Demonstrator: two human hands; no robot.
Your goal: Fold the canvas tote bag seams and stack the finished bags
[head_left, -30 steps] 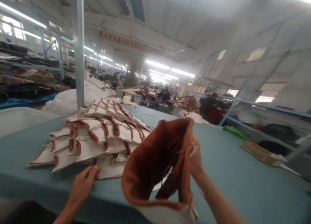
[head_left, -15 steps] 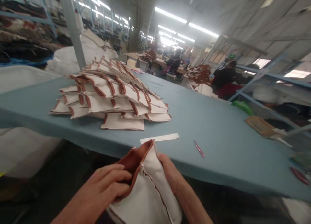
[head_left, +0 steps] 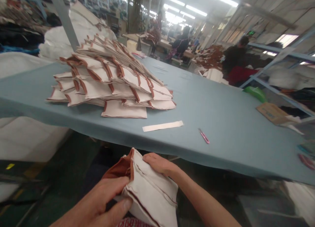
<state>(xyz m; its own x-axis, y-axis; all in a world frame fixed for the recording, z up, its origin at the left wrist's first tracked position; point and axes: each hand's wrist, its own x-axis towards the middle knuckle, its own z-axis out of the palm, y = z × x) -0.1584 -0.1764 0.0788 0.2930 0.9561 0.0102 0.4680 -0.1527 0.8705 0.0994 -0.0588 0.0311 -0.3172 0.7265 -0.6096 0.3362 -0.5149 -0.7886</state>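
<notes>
A white sewn fabric pouch point(head_left: 155, 191) with a reddish-brown lining is held up in front of the table, its seams facing outward. My left hand point(head_left: 108, 197) pinches the pouch at its near left edge, thumb below and fingers by the brown opening. On the upper right, my right hand point(head_left: 159, 164) grips the pouch's side, with its fingers partly hidden behind the cloth. Beyond the hands, a white strip point(head_left: 162, 126) and a small pink thread snipper point(head_left: 204, 136) lie on the table point(head_left: 221, 122).
A tall stack of similar white pouches with brown edging point(head_left: 118, 82) covers the table's left part. A cardboard piece point(head_left: 272, 113) and a green item point(head_left: 256, 94) lie at the right, beside a blue metal rack point(head_left: 278, 63). A person point(head_left: 235, 56) is at the back right.
The pouch has turned and dropped lower, away from the table edge. My left hand's fingers have moved from inside the opening to a pinch at the edge; my right hand has moved over its top side.
</notes>
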